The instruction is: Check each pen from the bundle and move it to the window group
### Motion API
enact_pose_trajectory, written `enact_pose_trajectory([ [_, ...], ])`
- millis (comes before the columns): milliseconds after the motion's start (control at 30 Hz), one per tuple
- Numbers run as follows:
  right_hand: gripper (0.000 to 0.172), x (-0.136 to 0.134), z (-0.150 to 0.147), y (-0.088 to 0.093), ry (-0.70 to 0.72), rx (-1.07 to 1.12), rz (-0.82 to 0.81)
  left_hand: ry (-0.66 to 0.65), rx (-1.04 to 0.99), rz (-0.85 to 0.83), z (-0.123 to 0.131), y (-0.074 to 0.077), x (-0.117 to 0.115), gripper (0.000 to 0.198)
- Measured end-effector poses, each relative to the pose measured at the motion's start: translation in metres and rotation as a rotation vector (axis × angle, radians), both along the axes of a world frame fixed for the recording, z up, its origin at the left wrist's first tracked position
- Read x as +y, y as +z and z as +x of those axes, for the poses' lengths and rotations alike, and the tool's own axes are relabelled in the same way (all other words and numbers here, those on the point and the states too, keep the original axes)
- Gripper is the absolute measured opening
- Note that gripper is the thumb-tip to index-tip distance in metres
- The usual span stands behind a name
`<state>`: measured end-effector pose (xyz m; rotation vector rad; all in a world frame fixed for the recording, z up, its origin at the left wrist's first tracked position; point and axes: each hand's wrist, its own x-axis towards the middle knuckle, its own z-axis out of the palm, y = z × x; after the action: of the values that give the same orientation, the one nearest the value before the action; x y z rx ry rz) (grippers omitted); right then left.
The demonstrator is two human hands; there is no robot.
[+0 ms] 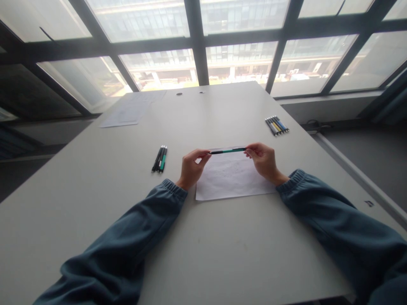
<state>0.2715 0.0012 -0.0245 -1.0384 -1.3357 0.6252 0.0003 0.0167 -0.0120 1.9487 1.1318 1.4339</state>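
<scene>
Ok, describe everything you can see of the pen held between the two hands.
The pen is slim and straight, black toward both ends with a green stretch along the middle, and looks like plastic. A dark strip near its right end may be a clip. It is held nearly level across the view, over the far part of a white sheet. The left hand pinches one end, the right hand the other, partly hiding both.

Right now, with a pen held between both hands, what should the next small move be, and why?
Probably loosen the right hand, leaving the green and black pen in the left hand: each hand pinches one end, so one grip would likely suffice, and the left hand is nearer the bunched pens, which include another green one.
</scene>
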Motion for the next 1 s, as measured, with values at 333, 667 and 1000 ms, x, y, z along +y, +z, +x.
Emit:
enact_pose_trajectory([
  [333, 0.017, 0.0002, 0.0002, -0.0005, 0.0, -0.015, 0.006, 0.002, 0.029, 0.008, -0.0012, -0.0002, 0.0007, 0.022],
  [667, 0.022, 0.0012, 0.0004, -0.0011, -0.013, -0.03, 0.014, -0.001, 0.037, 0.012, -0.001, 0.0013, -0.0003, 0.024],
  [1000, 0.02, 0.0, 0.0001, 0.0011, -0.03, -0.047, 0.024, -0.012, 0.06, 0.026, -0.001, 0.0041, -0.001, 0.022],
])
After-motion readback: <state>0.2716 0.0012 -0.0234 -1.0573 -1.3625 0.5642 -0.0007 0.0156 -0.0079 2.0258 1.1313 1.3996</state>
